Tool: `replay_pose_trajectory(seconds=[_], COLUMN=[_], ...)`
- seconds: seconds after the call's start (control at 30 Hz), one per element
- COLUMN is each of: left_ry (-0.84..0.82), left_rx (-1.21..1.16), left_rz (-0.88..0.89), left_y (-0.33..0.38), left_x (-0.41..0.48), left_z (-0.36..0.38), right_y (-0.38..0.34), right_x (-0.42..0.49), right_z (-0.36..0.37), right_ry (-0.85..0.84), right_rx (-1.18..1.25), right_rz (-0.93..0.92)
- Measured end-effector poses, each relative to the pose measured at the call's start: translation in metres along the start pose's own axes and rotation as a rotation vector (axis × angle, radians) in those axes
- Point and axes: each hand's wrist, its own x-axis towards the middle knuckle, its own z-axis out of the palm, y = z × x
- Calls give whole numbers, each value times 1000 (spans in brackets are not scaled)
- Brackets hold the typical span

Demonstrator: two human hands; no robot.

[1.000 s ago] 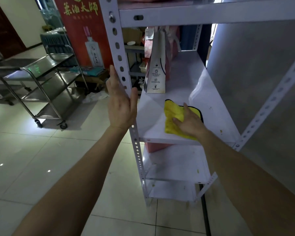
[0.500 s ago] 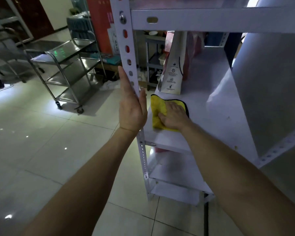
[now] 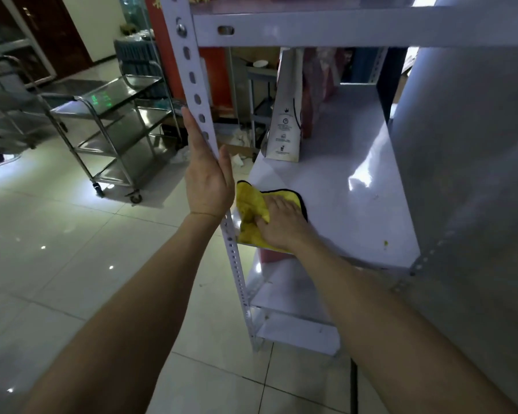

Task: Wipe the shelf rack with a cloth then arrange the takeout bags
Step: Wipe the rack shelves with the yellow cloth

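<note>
Pressing yellow cloth (image 3: 249,211) on white shelf (image 3: 344,216) | tiled floor (image 3: 60,273) | steel trolley (image 3: 118,121)

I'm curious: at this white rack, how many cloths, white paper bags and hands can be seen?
Yellow black-edged cloth: 1
White printed paper bag: 1
Bare hands: 2, left hand against the perforated rack post, right hand pressing the cloth
Total: 4
</note>
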Motion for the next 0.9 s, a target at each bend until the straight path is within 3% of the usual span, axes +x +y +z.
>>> replay_pose_trajectory(seconds=[0.17, 0.23, 0.33, 0.53, 0.67, 0.77, 0.9], left_ry=[180, 206, 86, -85, -381, -582, -728], left_rx=[233, 316, 305, 350, 253, 318, 450], left_rz=[138, 268, 411, 493, 544, 423, 229], left_y=[1, 8, 20, 26, 19, 10, -11], left_x=[-5, -15, -42, -64, -81, -90, -91], left_z=[-2, 0, 8, 26, 47, 64, 80], right_y=[39, 52, 68, 99, 108, 109, 122], right_x=[-41, -54, -71, -112, -126, -123, -105], right_z=[-16, -24, -30, -40, -42, -41, -45], right_ry=[69, 98, 139, 224, 260, 258, 275], right_rx=[8, 13, 0, -37, -45, -51, -77], right_rz=[98, 160, 260, 456, 547, 581, 625])
